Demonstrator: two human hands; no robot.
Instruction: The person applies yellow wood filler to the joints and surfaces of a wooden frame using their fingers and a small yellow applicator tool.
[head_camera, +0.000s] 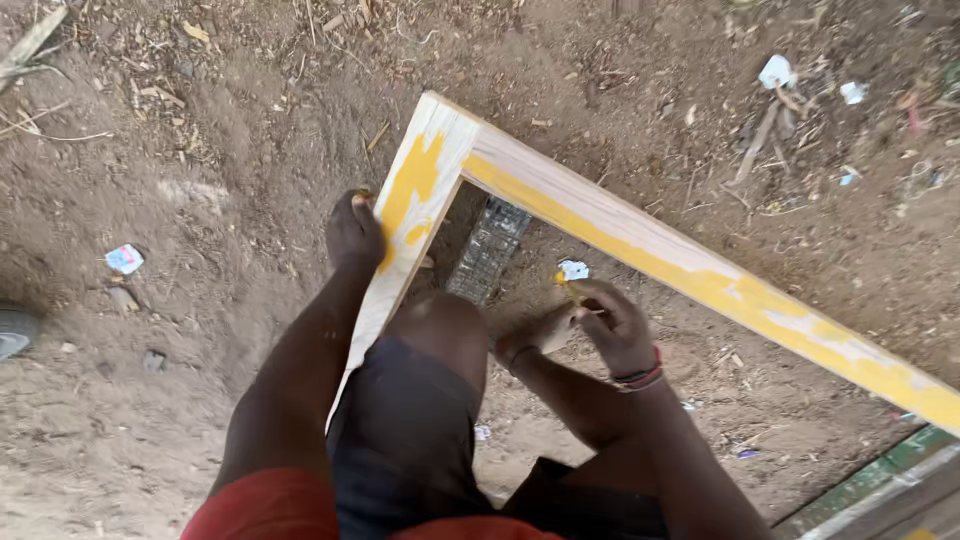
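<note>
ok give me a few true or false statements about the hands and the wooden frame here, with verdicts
1. The left hand grips the outer edge of the wooden frame. True.
2. The frame carries blue paint. False: the patches are yellow.
3. The right hand is inside the frame opening, below its corner. True.
4. The frame lies on a workbench. False: it stands over bare dirt ground.
5. The right wrist wears a wristband. True.

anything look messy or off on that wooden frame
Yes. The wooden frame has uneven yellow paint: blotchy at the corner by the left hand, and patchy with pale gaps along the long rail toward the lower right. The right hand holds something small beneath the rail. Scraps litter the dirt ground.
</note>
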